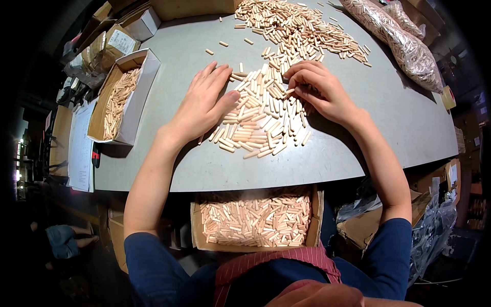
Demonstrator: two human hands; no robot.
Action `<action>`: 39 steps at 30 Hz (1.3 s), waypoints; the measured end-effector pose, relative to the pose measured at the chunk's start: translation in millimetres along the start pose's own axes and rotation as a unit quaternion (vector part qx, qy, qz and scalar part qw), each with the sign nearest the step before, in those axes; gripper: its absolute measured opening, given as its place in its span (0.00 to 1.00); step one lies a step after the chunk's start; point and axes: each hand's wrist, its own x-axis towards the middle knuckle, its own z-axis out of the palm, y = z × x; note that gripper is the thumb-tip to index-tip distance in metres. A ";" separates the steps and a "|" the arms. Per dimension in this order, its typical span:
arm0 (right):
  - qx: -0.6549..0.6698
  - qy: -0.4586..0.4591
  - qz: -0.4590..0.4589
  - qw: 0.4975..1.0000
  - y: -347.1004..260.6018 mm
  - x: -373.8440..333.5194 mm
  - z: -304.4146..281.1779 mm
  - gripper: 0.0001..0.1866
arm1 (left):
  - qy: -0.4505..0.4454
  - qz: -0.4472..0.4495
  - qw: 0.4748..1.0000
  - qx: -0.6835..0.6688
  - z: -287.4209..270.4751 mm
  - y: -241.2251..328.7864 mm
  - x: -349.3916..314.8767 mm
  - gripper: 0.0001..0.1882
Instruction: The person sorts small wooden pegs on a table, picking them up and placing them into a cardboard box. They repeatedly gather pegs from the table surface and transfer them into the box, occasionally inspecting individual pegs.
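Short pale wooden dowels [255, 110] lie spread on a grey table [204, 171] between my two hands; several sit side by side in a rough row at the near edge. My left hand [201, 105] rests flat at the left border of this spread, fingers stretched forward and thumb out beside the dowels. At its right side, my right hand [323, 89] has its thumb and forefinger pinched on one wooden dowel [290, 92]. Its other fingers are curled and partly hidden. Beyond the hands, a larger dowel heap [302, 30] runs into the spread.
A white cardboard box [144, 84] with dowels stands on the left, near papers [81, 148]. Below the front edge is an open carton [197, 225] full of dowels. A clear bag of dowels [404, 43] lies far right, with a tape roll [448, 97] beside it.
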 end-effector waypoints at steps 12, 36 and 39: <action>0.016 0.027 -0.006 0.999 -30.0 7.1 7.8 0.08 | 0.113 0.113 0.982 -0.104 -10.3 38.9 9.1 0.20; 0.071 0.039 -0.012 0.997 -53.8 5.7 25.8 0.11 | 0.067 0.134 0.961 -0.232 -5.3 68.3 2.8 0.05; 0.103 0.029 0.014 0.994 -54.8 5.1 23.2 0.12 | 0.067 0.117 0.962 -0.237 -3.3 66.3 1.0 0.05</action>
